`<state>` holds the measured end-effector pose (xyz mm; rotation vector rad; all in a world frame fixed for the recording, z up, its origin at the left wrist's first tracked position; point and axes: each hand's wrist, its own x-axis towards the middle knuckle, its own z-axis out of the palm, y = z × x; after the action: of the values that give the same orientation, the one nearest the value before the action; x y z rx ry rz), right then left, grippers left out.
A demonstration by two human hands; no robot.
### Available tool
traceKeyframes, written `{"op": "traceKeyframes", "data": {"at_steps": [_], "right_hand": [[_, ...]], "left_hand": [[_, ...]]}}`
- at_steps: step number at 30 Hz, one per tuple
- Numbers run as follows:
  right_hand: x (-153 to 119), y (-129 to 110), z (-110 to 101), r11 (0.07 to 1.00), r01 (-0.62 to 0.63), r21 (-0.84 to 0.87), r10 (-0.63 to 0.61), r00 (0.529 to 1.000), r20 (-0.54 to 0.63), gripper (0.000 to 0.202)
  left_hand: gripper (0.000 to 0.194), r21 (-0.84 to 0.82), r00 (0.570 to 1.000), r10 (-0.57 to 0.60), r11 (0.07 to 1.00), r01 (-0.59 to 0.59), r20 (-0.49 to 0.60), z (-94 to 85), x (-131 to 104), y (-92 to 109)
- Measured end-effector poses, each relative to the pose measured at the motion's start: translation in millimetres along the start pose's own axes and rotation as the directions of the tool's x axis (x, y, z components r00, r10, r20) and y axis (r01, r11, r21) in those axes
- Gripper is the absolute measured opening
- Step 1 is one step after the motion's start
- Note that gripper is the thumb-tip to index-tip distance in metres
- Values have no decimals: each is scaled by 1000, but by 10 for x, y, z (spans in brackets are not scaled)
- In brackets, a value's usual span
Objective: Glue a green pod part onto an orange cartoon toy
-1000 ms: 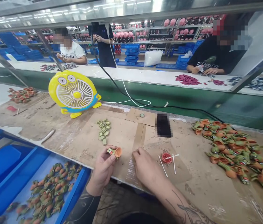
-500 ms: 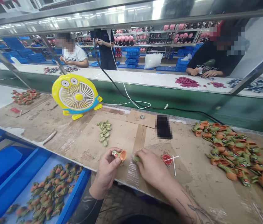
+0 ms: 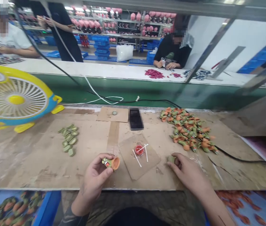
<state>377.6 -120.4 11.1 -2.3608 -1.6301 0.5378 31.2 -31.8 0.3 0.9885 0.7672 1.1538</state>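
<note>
My left hand (image 3: 94, 176) is closed around a small green figurine (image 3: 115, 163) with white eyes and a hollow orange cup-shaped end, which faces right. To the right, my right hand (image 3: 191, 172) pinches a small green oval piece (image 3: 171, 159) just above the cardboard; the fingertips partly cover it. Between the hands lies a cardboard square (image 3: 132, 172). On it sit a small red dish (image 3: 138, 150) and several cotton swabs (image 3: 137, 158), one resting across the dish. Similar green oval pieces (image 3: 70, 138) lie in a loose pile at the left.
Many green-and-orange figurines (image 3: 187, 128) are heaped at the back right. A yellow fan (image 3: 17, 99) stands at the left, and a dark blurred rectangle (image 3: 135, 119) lies at the back. Blue bins (image 3: 52, 204) are below the table edge. Co-workers sit across.
The view has swung to the right. My right hand, with the green oval piece, has moved from beside my left hand to the right of the red dish. My left hand still holds the figurine.
</note>
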Motion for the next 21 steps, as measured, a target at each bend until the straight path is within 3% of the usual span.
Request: {"op": "traceKeyframes", "data": {"at_steps": [7,10,12,17,19,21], "right_hand": [[-24,154,11,998,-11,64,9,999,33,50],[1,154,-17,994,37,106,-41,998,37,39],[10,125,-38,971,49,234,-55,998,19,35],[-78,-20,-96,696,42,717,-46,999,-14,45],[-115,-73,-122,640,48,767,-56,998,-15,48],[-118,-108,-148,650,73,757,-82,996,-25,49]], "left_hand": [[28,71,995,-51,996,45,83,172,190,-87],[26,67,994,-57,996,51,91,210,213,-92],[27,62,993,-58,997,52,101,241,207,-105],[29,29,981,-61,998,57,182,378,147,-143],[28,11,973,-58,998,56,224,454,126,-137],[28,-2,965,-63,998,65,256,521,115,-120]]}}
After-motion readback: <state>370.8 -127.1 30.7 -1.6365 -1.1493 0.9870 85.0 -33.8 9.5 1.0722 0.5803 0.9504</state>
